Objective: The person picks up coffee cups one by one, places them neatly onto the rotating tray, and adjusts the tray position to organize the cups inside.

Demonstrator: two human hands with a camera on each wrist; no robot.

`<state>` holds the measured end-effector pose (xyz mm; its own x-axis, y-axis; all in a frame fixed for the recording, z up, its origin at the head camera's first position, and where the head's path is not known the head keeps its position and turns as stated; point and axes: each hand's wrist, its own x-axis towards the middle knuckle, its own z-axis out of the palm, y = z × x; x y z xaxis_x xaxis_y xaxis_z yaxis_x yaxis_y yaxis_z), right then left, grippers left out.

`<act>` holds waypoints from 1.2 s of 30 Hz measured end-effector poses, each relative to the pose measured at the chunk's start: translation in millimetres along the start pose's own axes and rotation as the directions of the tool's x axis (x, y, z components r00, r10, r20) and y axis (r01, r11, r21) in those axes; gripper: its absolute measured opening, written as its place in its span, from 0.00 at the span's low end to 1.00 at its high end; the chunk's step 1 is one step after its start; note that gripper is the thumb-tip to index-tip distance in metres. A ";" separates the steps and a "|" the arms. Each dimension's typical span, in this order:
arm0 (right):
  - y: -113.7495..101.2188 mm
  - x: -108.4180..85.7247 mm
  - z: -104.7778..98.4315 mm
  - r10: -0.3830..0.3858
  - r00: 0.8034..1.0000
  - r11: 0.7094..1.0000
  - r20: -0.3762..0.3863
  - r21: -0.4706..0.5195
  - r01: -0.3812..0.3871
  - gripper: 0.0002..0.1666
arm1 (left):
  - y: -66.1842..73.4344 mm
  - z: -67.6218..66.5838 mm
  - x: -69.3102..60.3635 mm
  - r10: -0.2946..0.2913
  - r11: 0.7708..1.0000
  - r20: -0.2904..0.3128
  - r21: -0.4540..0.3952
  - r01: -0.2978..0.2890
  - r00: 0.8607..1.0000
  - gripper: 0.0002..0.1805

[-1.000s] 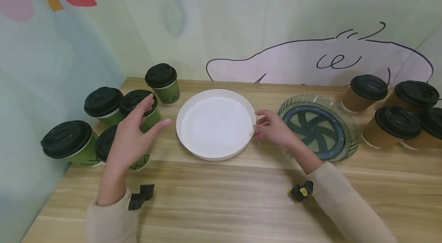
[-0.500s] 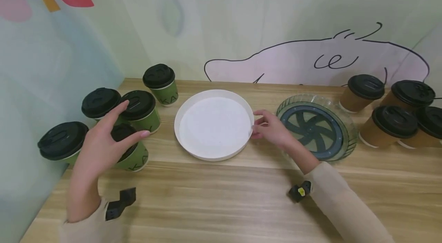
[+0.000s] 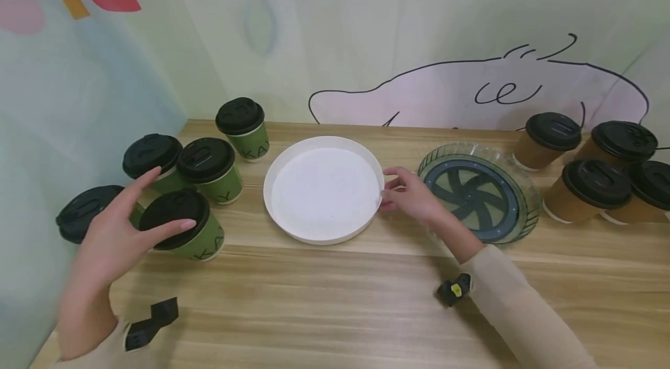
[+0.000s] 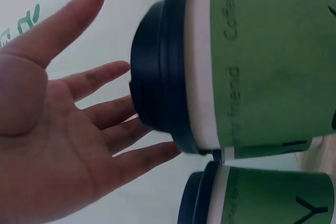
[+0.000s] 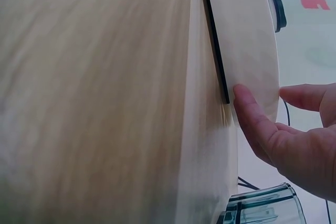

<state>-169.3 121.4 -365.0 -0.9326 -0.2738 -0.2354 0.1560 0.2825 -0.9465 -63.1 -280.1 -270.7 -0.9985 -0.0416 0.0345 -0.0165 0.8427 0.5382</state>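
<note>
The left hand, thumb and fingers spread wide, hovers over the front green cup with a black lid. In the left wrist view its palm faces the lid of a green cup, with no clear grip on it. At the right rim of the round white tray, the right hand has its thumb and fingers at the edge. The right wrist view shows that hand holding the tray's side wall between thumb and fingers.
Other green lidded cups stand at the left, one farther back. Right of the tray lies a clear ribbed dish with a blue ring pattern. Several brown lidded cups are grouped at the far right, near the wall backdrop.
The left hand has moved left and toward the near edge, uncovering the middle green cups and reaching the front one. The right hand has stayed at the tray's rim.
</note>
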 end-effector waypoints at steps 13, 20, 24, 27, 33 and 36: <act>0.3 -0.2 0.5 -0.008 1.000 1.000 0.007 0.012 0.008 0.30 | -20.9 -1.3 2.5 -0.002 1.000 0.107 -0.029 0.005 0.994 0.53; 2.5 2.9 -1.4 0.014 1.000 1.000 0.011 0.008 -0.014 0.30 | -24.8 -1.7 3.1 0.038 0.998 0.086 -0.053 -0.034 0.996 0.52; 3.1 3.3 -2.2 0.022 1.000 1.000 0.014 0.005 -0.022 0.29 | -26.2 -1.2 3.5 0.050 0.997 0.080 -0.068 -0.044 0.996 0.52; 3.0 3.0 -2.8 0.023 1.000 1.000 0.018 0.012 -0.023 0.30 | -26.5 -0.6 4.1 0.053 0.997 0.074 -0.068 -0.048 0.996 0.51; 2.4 2.8 -3.4 0.017 0.999 1.000 0.027 0.025 -0.018 0.30 | -24.2 1.1 5.2 0.036 0.998 0.076 -0.060 -0.032 0.996 0.50; 2.0 3.1 -3.4 0.021 1.000 0.999 0.023 0.026 -0.022 0.29 | -21.8 1.3 4.8 0.030 0.998 0.082 -0.060 -0.025 0.996 0.49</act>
<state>-173.0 124.2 -366.8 -0.9212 -0.2891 -0.2605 0.1848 0.2643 -0.9466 -67.6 -298.0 -283.4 -0.9995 0.0275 -0.0185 0.0114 0.8094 0.5871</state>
